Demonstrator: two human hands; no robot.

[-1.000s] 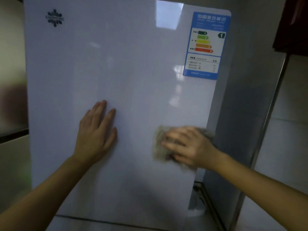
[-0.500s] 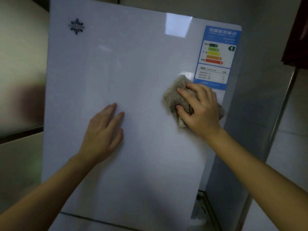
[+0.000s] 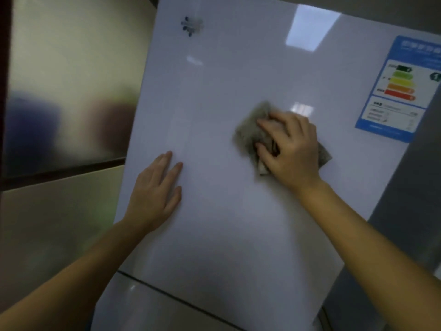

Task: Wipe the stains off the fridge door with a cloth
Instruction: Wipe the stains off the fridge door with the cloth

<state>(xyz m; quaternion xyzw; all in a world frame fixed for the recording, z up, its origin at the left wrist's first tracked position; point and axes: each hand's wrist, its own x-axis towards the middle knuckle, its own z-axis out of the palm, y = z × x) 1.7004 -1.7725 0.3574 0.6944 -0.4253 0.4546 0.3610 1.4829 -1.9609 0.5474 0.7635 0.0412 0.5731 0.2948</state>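
**Cloth** [image 3: 250, 133]: grey-brown and crumpled, lying against the door a little right of its middle. You are gripping it with your right hand [image 3: 292, 149], fingers curled over the bunch, thumb pinching the lower fold, palm pressing it flat. One corner is poking out on the wrist side.

**Fridge door** [image 3: 226, 223]: white and glossy, its long axis running up and down. Reflections are showing on it, and the blur is hiding where any stain is sitting.

**Left hand** [image 3: 155, 194]: open, fingers straight, palm resting flat on the door, below and left of the cloth and apart from it.

**Bearing for the coming stroke**: the widest bare stretch is lying left of and above the cloth, toward the logo [image 3: 192, 26]. The right hand is the nearer one, being already on the cloth. I am judging that a leftward sweep is needing to pass above the left hand's fingertips.

**Energy label** [image 3: 401, 91]: blue-bordered, sitting near the cloth at the door's right edge, likely snagging if rubbed.

**Seam** [image 3: 191, 304]: dark line, parting this door from the lower one
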